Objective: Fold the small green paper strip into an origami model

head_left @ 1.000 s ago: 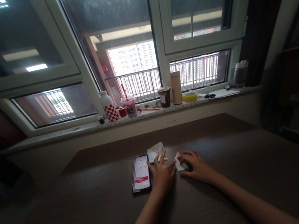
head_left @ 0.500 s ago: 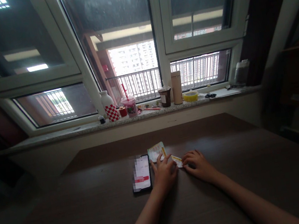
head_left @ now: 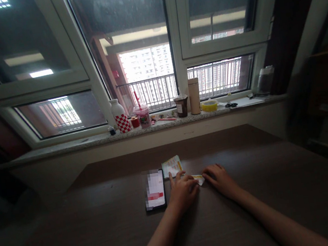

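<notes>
A small white piece of printed paper or packet with a yellow strip lies between my two hands, low over the table. My left hand has its thumb and index finger at the left end of the packet, its other fingers loosely spread toward the phone. At the opposite end, the curled fingertips of my right hand pinch the packet's edge. Just beyond my left fingers is a larger printed packet, white and green with a yellow strip. A phone with its screen lit lies left of my left hand.
The brown table reaches toward a stone windowsill. Along the sill stand a checkered bottle, a pink cup with a straw, a dark drink cup, a beige flask, yellow tape and scissors.
Both hands have shifted slightly to the right along with the small packet, which now looks more tilted. More of the larger packet shows past my left fingers. The phone stays put.
</notes>
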Available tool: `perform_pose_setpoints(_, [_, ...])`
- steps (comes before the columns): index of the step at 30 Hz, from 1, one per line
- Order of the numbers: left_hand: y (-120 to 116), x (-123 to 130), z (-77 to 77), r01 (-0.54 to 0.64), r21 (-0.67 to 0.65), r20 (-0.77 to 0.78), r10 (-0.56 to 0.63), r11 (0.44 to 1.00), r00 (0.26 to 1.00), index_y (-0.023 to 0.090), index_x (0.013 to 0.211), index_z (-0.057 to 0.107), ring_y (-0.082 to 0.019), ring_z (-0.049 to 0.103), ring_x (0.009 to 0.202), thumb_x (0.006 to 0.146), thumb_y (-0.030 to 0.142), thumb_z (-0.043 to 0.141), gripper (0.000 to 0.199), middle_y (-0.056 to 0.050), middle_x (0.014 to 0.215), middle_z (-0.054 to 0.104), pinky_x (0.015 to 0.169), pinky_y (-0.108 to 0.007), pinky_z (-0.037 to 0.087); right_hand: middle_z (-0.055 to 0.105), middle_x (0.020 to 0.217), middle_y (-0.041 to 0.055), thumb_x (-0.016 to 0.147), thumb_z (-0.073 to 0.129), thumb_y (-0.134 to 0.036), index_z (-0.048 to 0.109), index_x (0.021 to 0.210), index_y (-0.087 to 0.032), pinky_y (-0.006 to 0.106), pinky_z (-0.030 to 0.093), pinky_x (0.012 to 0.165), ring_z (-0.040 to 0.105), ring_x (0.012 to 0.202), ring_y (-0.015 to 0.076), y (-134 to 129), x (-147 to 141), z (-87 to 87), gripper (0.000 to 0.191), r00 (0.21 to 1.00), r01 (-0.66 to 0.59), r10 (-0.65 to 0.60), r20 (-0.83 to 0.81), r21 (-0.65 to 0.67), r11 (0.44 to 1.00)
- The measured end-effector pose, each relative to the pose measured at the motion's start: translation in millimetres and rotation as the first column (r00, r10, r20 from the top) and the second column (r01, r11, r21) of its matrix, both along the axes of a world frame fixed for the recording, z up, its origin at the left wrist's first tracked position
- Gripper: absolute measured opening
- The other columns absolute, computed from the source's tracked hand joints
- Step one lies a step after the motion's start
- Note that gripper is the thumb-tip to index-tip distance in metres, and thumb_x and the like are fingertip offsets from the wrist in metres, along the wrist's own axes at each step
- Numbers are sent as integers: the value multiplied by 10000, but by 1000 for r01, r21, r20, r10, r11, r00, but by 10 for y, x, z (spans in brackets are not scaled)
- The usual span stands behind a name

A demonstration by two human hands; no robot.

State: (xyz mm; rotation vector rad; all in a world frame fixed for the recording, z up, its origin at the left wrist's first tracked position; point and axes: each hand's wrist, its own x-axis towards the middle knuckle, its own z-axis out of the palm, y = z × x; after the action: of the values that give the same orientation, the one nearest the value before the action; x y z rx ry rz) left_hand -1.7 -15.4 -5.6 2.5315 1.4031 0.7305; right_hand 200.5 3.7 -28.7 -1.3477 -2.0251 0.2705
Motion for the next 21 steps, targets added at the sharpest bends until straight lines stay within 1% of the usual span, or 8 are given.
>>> perform_pose_setpoints(2, [-10, 16, 10, 37, 8, -13, -37, 999, 999, 362, 1007, 672, -240, 431, 1233, 859, 314, 560, 192, 35, 1056, 683, 1100, -649, -47, 674, 962, 28, 888, 500, -284, 606, 916, -216, 384, 345, 959, 582, 960, 193, 14, -8, -13, 130, 1000, -2, 2, 0, -6, 1000])
perform_pose_setpoints(4, [-18, 35, 9, 71, 18, -20, -71, 997, 997, 333, 1018, 663, -218, 460, 1216, 865, 298, 550, 193, 19, 1081, 670, 1112, -627, -52, 670, 959, 31, 883, 500, -263, 587, 926, -212, 371, 364, 931, 584, 948, 192, 19, -23, -12, 110, 1000, 7, -7, -4, -8, 1000])
perform_pose_setpoints(7, [-18, 57, -7, 106, 5, -18, -106, 994, 994, 290, 1010, 651, -182, 541, 1129, 865, 269, 546, 181, 5, 1114, 657, 1141, -580, -18, 664, 925, 31, 876, 499, -240, 562, 910, -206, 362, 375, 900, 585, 912, 190, 10, -57, 13, 80, 999, 39, -39, 3, 3, 999])
perform_pose_setpoints(10, [-18, 62, -22, 110, -10, -17, -111, 994, 994, 286, 1003, 648, -168, 589, 1054, 870, 278, 536, 174, 5, 1096, 668, 1149, -561, -11, 656, 890, 23, 880, 498, -241, 564, 869, -208, 372, 367, 900, 578, 895, 190, -4, -91, 43, 74, 998, 51, -52, 46, 25, 998])
perform_pose_setpoints(13, [-36, 58, -14, 96, -1, -23, -96, 995, 995, 308, 1050, 627, -176, 575, 1090, 879, 303, 523, 200, 15, 1121, 663, 1136, -587, -27, 650, 899, 34, 891, 486, -244, 593, 863, -207, 387, 363, 909, 572, 923, 201, -10, -100, 55, 117, 995, 50, -53, 85, 33, 998])
perform_pose_setpoints(17, [-62, 52, 15, 79, 21, -50, -78, 997, 996, 326, 1083, 608, -179, 567, 1097, 879, 311, 522, 222, 29, 1124, 663, 1117, -622, -43, 646, 974, 54, 891, 483, -229, 655, 905, -211, 383, 368, 944, 562, 984, 200, -23, -55, 38, 174, 997, 2, -6, 80, 49, 999])
perform_pose_setpoints(21, [-66, 47, 25, 55, 39, -67, -52, 998, 996, 312, 1043, 627, -190, 570, 1085, 876, 299, 521, 198, 17, 1094, 673, 1106, -639, -57, 619, 1114, 57, 854, 529, -191, 677, 1036, -251, 398, 338, 1012, 532, 1080, 202, -54, 3, 7, 242, 995, -42, 34, 92, 87, 995])
